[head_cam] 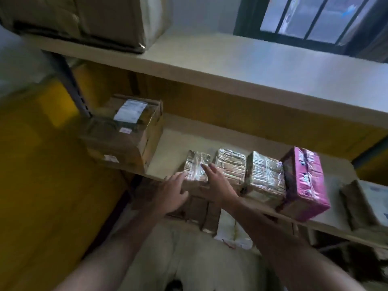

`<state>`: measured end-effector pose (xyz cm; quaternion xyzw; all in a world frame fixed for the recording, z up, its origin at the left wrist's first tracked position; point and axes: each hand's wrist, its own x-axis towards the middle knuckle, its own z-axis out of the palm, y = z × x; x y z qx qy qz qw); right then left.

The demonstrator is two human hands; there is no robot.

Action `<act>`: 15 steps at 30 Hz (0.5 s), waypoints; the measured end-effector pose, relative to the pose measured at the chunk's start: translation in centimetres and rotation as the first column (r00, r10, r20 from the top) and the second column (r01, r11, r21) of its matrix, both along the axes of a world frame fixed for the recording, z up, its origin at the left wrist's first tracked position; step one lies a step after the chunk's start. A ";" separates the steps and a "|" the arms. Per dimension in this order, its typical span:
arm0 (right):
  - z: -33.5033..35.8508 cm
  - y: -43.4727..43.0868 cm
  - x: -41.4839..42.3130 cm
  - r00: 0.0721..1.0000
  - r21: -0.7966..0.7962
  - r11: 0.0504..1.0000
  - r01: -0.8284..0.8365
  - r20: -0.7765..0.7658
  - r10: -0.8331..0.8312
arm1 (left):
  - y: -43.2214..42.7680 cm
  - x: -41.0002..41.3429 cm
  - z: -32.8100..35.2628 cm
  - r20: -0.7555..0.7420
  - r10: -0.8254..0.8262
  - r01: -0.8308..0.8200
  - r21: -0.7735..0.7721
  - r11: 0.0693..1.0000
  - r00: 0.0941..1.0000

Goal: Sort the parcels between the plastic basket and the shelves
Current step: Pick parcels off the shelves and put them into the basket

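Note:
A small brown parcel wrapped in clear tape [196, 166] sits at the front of the middle shelf [168, 148]. My left hand [171, 191] touches its left side with fingers spread. My right hand [214, 181] lies flat on its top right edge, fingers apart. To its right stand two similar taped parcels [232, 164] [265, 175] and a pink parcel [304, 183] in a row. A larger cardboard box with a white label [123, 131] stands at the shelf's left end. No plastic basket is in view.
An upper shelf [231, 59] carries a big cardboard box [84, 19] at the left. Another wrapped parcel [365, 202] lies at the far right of the middle shelf. More boxes [199, 211] sit on the shelf below. A yellow wall stands left, a barred window top right.

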<state>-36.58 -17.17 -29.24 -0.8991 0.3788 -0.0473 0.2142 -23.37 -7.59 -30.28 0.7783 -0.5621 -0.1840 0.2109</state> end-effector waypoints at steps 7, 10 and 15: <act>-5.2 -2.0 5.5 0.934 -0.157 0.984 -0.081 -0.356 0.020 | -0.8 3.9 -4.8 -0.121 -0.007 0.017 0.085 0.996 0.993; -6.2 -1.6 6.8 0.918 -0.142 0.987 -0.072 -0.397 0.010 | -0.4 4.8 -5.9 -0.137 0.011 0.003 0.106 0.994 0.990; -3.7 -3.2 8.1 0.959 0.029 0.976 -0.214 -0.183 0.216 | -0.8 7.4 -5.2 -0.122 0.057 -0.046 0.088 0.995 0.991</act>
